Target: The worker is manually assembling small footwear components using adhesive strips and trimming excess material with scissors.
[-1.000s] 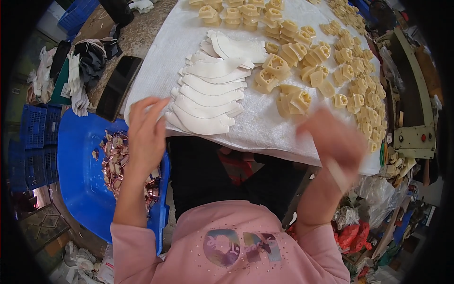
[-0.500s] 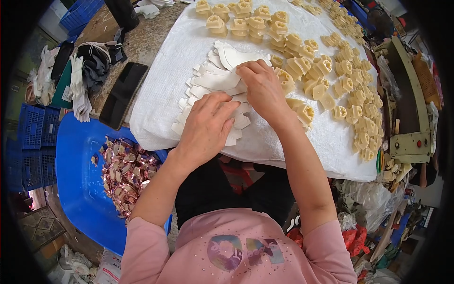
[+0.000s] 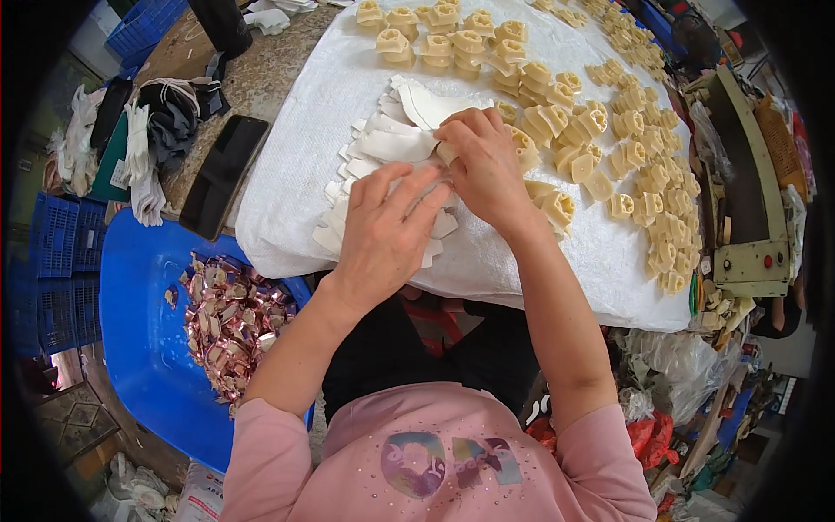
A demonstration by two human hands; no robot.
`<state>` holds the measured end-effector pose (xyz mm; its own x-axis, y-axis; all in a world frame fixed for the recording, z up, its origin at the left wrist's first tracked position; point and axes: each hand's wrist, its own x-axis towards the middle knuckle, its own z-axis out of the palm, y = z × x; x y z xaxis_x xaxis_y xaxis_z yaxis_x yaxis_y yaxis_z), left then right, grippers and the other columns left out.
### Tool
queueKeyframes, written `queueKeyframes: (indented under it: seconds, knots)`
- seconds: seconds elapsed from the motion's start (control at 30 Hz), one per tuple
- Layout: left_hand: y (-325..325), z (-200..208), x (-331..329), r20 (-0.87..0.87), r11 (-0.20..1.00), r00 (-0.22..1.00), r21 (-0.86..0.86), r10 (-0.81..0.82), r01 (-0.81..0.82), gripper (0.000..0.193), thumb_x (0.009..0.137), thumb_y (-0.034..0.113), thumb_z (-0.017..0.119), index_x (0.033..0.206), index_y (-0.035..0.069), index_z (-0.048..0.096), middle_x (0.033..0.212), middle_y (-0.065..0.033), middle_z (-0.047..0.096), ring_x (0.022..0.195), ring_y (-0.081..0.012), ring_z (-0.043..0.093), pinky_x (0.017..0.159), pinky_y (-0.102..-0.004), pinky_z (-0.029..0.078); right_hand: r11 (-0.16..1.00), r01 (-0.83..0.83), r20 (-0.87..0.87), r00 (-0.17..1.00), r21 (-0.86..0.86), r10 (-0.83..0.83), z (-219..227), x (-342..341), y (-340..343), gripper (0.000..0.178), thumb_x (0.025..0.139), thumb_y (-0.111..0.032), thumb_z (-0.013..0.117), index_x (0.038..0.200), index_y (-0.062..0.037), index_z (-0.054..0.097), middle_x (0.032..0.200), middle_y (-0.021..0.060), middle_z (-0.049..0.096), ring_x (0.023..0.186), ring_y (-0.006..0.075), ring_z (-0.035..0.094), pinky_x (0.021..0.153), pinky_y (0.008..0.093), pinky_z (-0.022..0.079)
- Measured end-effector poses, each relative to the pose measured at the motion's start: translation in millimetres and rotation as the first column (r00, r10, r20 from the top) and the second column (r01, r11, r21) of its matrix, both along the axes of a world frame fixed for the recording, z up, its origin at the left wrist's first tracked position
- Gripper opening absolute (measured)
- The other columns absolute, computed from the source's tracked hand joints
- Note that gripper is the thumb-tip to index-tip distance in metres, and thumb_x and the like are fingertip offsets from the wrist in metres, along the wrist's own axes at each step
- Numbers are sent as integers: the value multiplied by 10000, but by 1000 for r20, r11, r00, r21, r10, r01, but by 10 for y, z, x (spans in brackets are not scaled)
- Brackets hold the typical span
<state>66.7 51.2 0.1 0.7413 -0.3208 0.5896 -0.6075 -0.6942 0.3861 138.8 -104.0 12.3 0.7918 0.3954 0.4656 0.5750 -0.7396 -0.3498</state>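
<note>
A fanned pile of flat white cut pieces [image 3: 381,146] lies on a white woven cloth [image 3: 296,187]. My left hand [image 3: 389,228] rests over the near part of that pile, its fingers stretched out and slightly apart. Beside it, my right hand [image 3: 484,167] is closed, thumb and fingers bent around a small cream piece [image 3: 446,153], mostly hidden by the fingers. The fingertips of both hands almost meet. Just right of my right hand stand cream, cup-like moulded pieces [image 3: 557,209], touching the cloth.
Many more cream pieces [image 3: 670,226] cover the right and far sides of the cloth. A black phone [image 3: 224,177] lies at the left. Below it, a blue tub [image 3: 143,348] holds shiny pink pieces [image 3: 235,322]. A pale green metal frame [image 3: 755,270] stands at the right.
My left hand has slid slightly up and right, its fingers more extended toward my right hand. A cream piece now shows between my right fingers. The view has shifted slightly.
</note>
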Motion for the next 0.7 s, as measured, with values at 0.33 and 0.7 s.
queueKeyframes:
  seconds: [0.33, 0.7]
  knots:
    - [-46, -61, 38, -87, 979, 995, 203, 42, -24, 368, 749, 62, 619, 1107, 14, 552, 1142, -93, 551, 1046, -269, 477, 867, -403, 359, 999, -38, 145, 989, -28, 41, 146, -14, 177, 243, 658, 22, 591, 879, -70, 633, 948, 58, 589, 951, 274, 485, 783, 382, 383]
    - [-20, 226, -44, -200, 993, 976, 64, -89, 103, 420, 797, 145, 599, 1182, 3, 511, 1140, -88, 555, 1025, -280, 482, 858, -385, 372, 926, -132, 310, 950, 353, 17, 591, -335, -88, 233, 697, 67, 572, 902, -41, 597, 883, 107, 583, 838, 320, 503, 684, 393, 425]
